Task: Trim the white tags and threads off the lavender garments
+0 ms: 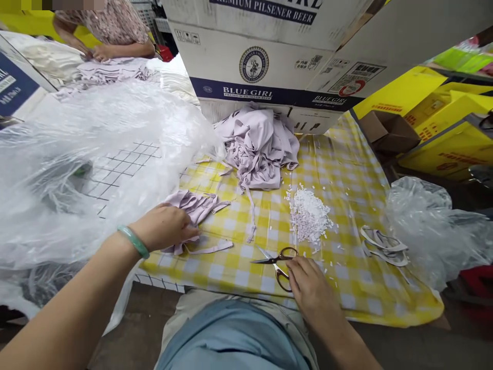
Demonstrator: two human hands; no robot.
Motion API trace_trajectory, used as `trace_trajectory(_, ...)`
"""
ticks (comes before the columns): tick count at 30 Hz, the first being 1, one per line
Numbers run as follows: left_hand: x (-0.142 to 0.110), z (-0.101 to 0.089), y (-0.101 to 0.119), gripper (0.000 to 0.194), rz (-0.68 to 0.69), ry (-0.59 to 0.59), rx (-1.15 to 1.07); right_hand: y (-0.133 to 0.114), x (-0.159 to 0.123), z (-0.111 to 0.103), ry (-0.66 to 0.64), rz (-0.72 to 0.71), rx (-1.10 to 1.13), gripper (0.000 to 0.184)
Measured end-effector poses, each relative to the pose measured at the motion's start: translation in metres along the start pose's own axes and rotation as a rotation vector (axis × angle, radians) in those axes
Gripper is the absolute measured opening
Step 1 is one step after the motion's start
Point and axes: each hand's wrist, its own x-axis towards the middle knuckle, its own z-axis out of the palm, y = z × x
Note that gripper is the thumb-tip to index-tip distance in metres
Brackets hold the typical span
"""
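Note:
My left hand (164,226), with a green bangle on its wrist, rests palm down on a small stack of pale lilac fabric pieces (196,208), fingers together and pressed on the cloth. My right hand (310,288) lies on the yellow checked tablecloth (346,190), fingertips touching the handles of bronze-handled scissors (278,259), whose blades are open and point left. A larger heap of lilac fabric (260,146) sits farther back. A pile of small white bits (308,216) lies just beyond the scissors.
Big clear plastic bags (77,164) cover the left side, another (431,226) at the right. Stacked beer cartons (269,67) stand behind the fabric heap. Cut strips (383,246) lie at the right. Another person (111,31) handles fabric far left. Yellow boxes (442,118) at the right.

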Motion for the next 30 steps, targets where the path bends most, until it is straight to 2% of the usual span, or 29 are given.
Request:
trace_trajectory(3,0.000,0.006,-0.002,0.035,-0.056,-0.011,0.028,0.001,0.009,-0.001,-0.078,-0.032,-0.017,0.020)
trace_trajectory(5,0.000,0.011,-0.005,0.034,-0.068,0.048,0.048,0.003,0.013,0.000,-0.092,-0.042,-0.007,0.022)
trace_trajectory(8,-0.002,0.018,0.001,0.028,-0.032,0.253,0.084,0.008,0.018,0.000,-0.093,-0.030,0.021,0.030)
trace_trajectory(12,-0.009,0.036,0.024,0.019,0.009,0.505,0.120,0.010,0.031,-0.009,-0.137,-0.057,0.085,0.022)
trace_trajectory(14,-0.015,0.049,0.027,0.030,-0.031,0.574,0.125,0.004,0.052,-0.012,-0.096,-0.075,0.145,0.019)
trace_trajectory(16,-0.021,0.062,0.020,0.043,-0.097,0.612,0.108,-0.010,0.085,-0.009,-0.048,-0.125,0.227,0.017)
trace_trajectory(19,-0.029,0.071,-0.003,0.032,-0.138,0.671,-0.024,-0.039,0.147,0.016,-0.078,-0.243,0.312,0.019)
trace_trajectory(21,-0.034,0.068,-0.016,0.023,-0.163,0.725,-0.123,-0.058,0.183,0.037,-0.150,-0.237,0.275,0.026)
trace_trajectory(24,-0.040,0.057,-0.028,0.019,-0.268,0.783,-0.201,-0.070,0.213,0.053,-0.278,-0.180,0.197,0.015)
trace_trajectory(27,-0.044,0.049,-0.033,0.020,-0.329,0.825,-0.247,-0.062,0.214,0.034,-0.291,-0.166,0.294,0.011)
trace_trajectory(30,-0.042,0.048,-0.035,0.024,-0.323,0.856,-0.305,-0.052,0.211,-0.012,-0.237,-0.074,0.694,0.006)
